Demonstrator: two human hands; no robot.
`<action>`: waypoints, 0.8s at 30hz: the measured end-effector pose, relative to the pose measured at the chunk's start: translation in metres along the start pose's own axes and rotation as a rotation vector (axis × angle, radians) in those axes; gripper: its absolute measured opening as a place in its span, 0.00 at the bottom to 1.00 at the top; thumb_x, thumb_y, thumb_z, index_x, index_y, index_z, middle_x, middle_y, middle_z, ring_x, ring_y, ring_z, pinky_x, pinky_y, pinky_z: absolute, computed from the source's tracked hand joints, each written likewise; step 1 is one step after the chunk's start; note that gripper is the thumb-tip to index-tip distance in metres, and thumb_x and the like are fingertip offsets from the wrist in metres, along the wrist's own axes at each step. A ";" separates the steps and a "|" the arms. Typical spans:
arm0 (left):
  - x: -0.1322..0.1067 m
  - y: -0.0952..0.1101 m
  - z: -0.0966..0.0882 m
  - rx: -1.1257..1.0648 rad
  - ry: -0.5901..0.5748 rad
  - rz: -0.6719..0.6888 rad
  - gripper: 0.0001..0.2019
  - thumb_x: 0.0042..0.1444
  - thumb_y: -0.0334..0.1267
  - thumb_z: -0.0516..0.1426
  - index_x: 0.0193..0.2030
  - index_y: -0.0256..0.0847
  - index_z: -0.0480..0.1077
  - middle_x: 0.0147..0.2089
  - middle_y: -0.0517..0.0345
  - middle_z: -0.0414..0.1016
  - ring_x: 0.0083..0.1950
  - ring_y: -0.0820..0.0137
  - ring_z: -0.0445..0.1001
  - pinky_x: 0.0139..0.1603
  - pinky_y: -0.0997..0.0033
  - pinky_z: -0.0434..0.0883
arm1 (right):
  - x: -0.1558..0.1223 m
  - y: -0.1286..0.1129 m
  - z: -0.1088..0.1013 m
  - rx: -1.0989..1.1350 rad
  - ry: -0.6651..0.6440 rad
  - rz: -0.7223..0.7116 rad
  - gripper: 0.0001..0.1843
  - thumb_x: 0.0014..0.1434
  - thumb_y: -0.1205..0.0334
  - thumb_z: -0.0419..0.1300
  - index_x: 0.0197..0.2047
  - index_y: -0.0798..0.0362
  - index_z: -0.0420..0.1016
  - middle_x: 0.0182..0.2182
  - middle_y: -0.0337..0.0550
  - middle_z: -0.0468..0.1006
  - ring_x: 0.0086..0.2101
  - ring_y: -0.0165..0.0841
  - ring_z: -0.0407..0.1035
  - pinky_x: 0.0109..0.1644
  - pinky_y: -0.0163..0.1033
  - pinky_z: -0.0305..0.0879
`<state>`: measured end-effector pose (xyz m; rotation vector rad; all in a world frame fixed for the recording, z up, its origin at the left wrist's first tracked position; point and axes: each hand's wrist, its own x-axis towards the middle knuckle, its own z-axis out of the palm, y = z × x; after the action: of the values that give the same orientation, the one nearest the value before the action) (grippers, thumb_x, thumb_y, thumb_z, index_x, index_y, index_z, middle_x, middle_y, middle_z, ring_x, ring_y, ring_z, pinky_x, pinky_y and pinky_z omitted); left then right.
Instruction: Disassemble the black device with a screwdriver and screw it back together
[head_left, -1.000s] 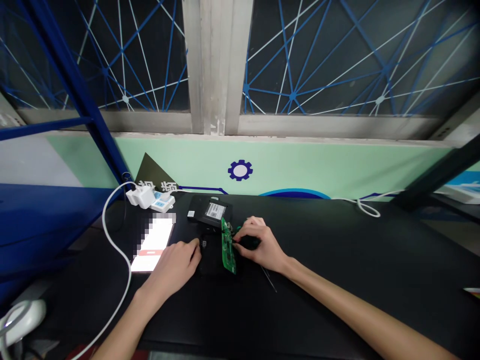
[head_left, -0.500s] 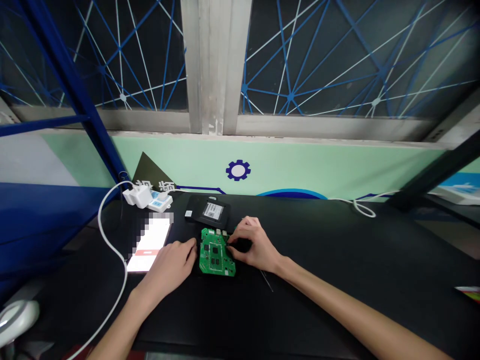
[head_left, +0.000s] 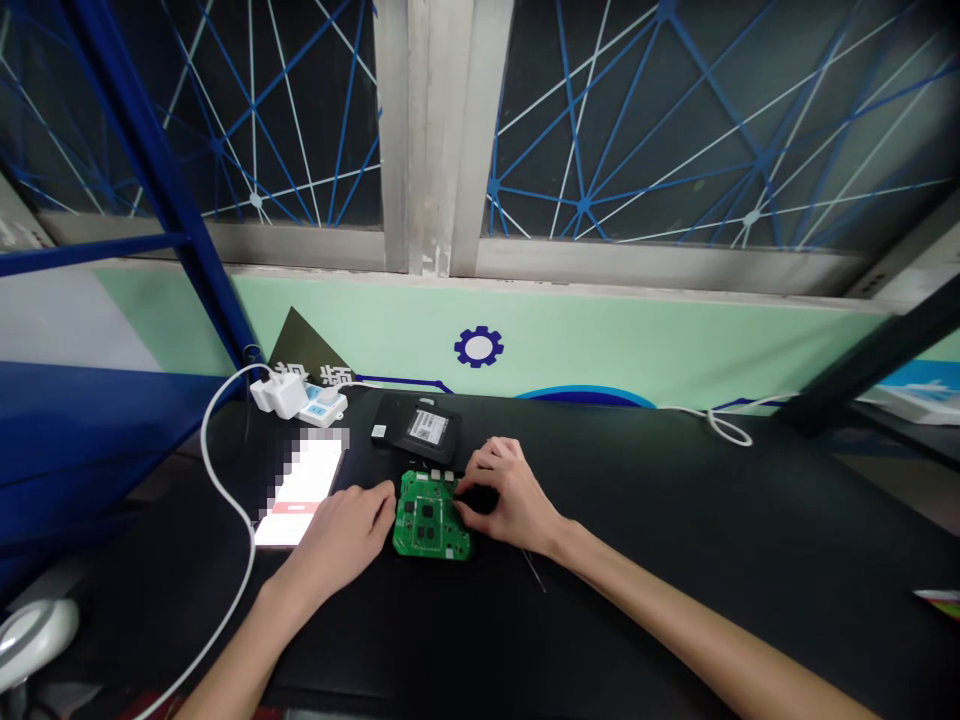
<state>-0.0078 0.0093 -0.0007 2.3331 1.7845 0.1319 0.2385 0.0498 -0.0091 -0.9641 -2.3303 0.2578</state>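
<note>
A green circuit board [head_left: 442,540] with dark chips lies flat on the black table, between my two hands. My left hand [head_left: 361,525] rests beside it with curled fingers, the fingertips holding its left edge. Over the board's right edge, my right hand [head_left: 504,492] makes a pinch with thumb and forefinger; whatever sits between the fingertips is too small to make out. A thin wire-like piece [head_left: 534,572] pokes out below the right hand. Just behind the board is a black case [head_left: 397,415] with a white label [head_left: 427,427].
To the left lies a lit phone [head_left: 300,490], partly blurred out. Behind it are a white power strip [head_left: 322,405] and a plugged-in charger [head_left: 279,394], whose white cable [head_left: 244,560] runs forward. A white rounded device [head_left: 37,640] stands at the lower left. Another cable [head_left: 727,430] lies back right.
The board has turned slightly and sits a little lower and farther left. Both hands keep nearly the same pose. The whole view has shifted slightly.
</note>
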 end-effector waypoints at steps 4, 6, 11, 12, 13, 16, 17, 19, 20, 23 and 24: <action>0.000 0.000 0.000 -0.009 0.002 0.009 0.13 0.71 0.38 0.43 0.37 0.46 0.65 0.29 0.59 0.71 0.34 0.63 0.73 0.31 0.69 0.56 | 0.001 0.002 -0.001 0.018 -0.010 -0.004 0.03 0.50 0.66 0.68 0.31 0.50 0.79 0.29 0.39 0.77 0.37 0.37 0.64 0.51 0.50 0.55; -0.001 0.001 0.000 -0.010 0.004 0.009 0.13 0.71 0.38 0.43 0.37 0.46 0.65 0.28 0.59 0.71 0.34 0.63 0.73 0.31 0.69 0.56 | 0.002 0.003 -0.001 0.017 -0.013 -0.003 0.03 0.50 0.66 0.68 0.31 0.50 0.79 0.29 0.39 0.77 0.37 0.37 0.64 0.51 0.50 0.55; -0.001 0.001 -0.001 -0.021 0.008 0.013 0.14 0.71 0.39 0.43 0.37 0.45 0.65 0.28 0.59 0.71 0.33 0.63 0.73 0.31 0.69 0.56 | 0.002 0.001 -0.001 -0.022 -0.028 0.001 0.04 0.51 0.66 0.69 0.32 0.49 0.80 0.29 0.39 0.76 0.37 0.37 0.64 0.50 0.49 0.55; -0.001 0.001 0.000 -0.020 0.009 0.014 0.14 0.71 0.39 0.43 0.37 0.45 0.65 0.28 0.59 0.71 0.33 0.63 0.73 0.30 0.69 0.56 | 0.002 0.001 -0.001 -0.033 -0.032 -0.002 0.04 0.51 0.65 0.69 0.32 0.49 0.80 0.29 0.39 0.76 0.38 0.37 0.64 0.51 0.50 0.55; -0.001 0.001 0.000 -0.017 0.012 0.015 0.14 0.71 0.39 0.43 0.37 0.45 0.65 0.28 0.59 0.71 0.33 0.63 0.73 0.30 0.69 0.56 | 0.002 0.001 -0.002 -0.042 -0.036 -0.007 0.04 0.51 0.65 0.69 0.32 0.49 0.80 0.30 0.39 0.76 0.38 0.37 0.64 0.51 0.50 0.55; 0.000 0.000 0.002 0.002 0.020 0.017 0.14 0.70 0.39 0.43 0.36 0.45 0.65 0.27 0.60 0.70 0.32 0.63 0.73 0.29 0.69 0.54 | 0.005 0.003 -0.010 -0.059 -0.037 -0.027 0.04 0.54 0.62 0.68 0.34 0.49 0.79 0.33 0.41 0.77 0.39 0.39 0.65 0.49 0.49 0.57; 0.000 0.000 0.002 0.010 0.022 0.018 0.14 0.70 0.39 0.43 0.36 0.45 0.65 0.27 0.59 0.70 0.32 0.63 0.73 0.29 0.69 0.53 | 0.006 0.005 -0.013 -0.061 -0.023 -0.022 0.05 0.55 0.61 0.68 0.36 0.49 0.79 0.34 0.42 0.77 0.39 0.39 0.66 0.47 0.48 0.58; 0.001 0.000 0.003 0.024 0.026 0.019 0.14 0.70 0.38 0.42 0.36 0.45 0.65 0.27 0.59 0.70 0.31 0.63 0.73 0.29 0.68 0.53 | 0.010 0.008 -0.019 -0.071 0.015 0.016 0.07 0.58 0.62 0.66 0.42 0.49 0.77 0.39 0.45 0.78 0.41 0.40 0.67 0.45 0.47 0.60; 0.001 0.000 0.003 0.029 0.028 0.020 0.14 0.70 0.38 0.42 0.37 0.45 0.66 0.27 0.59 0.70 0.32 0.62 0.74 0.29 0.68 0.52 | 0.013 0.009 -0.020 -0.080 0.032 0.036 0.09 0.58 0.61 0.65 0.44 0.49 0.76 0.41 0.45 0.78 0.42 0.41 0.67 0.46 0.47 0.61; 0.001 0.000 0.002 0.038 0.032 0.025 0.14 0.70 0.38 0.43 0.37 0.45 0.66 0.27 0.59 0.71 0.32 0.62 0.74 0.29 0.68 0.52 | 0.025 0.013 -0.018 -0.113 0.032 0.076 0.18 0.57 0.58 0.66 0.50 0.49 0.72 0.47 0.47 0.77 0.46 0.44 0.67 0.49 0.50 0.63; 0.000 0.000 0.002 0.039 0.034 0.026 0.14 0.70 0.37 0.43 0.37 0.45 0.66 0.27 0.59 0.71 0.32 0.62 0.74 0.29 0.68 0.52 | 0.029 0.014 -0.016 -0.129 0.021 0.077 0.21 0.56 0.56 0.67 0.53 0.50 0.71 0.48 0.48 0.77 0.47 0.45 0.67 0.51 0.51 0.63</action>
<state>-0.0068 0.0094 -0.0028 2.3957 1.7878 0.1426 0.2397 0.0796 0.0114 -1.1148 -2.3170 0.1284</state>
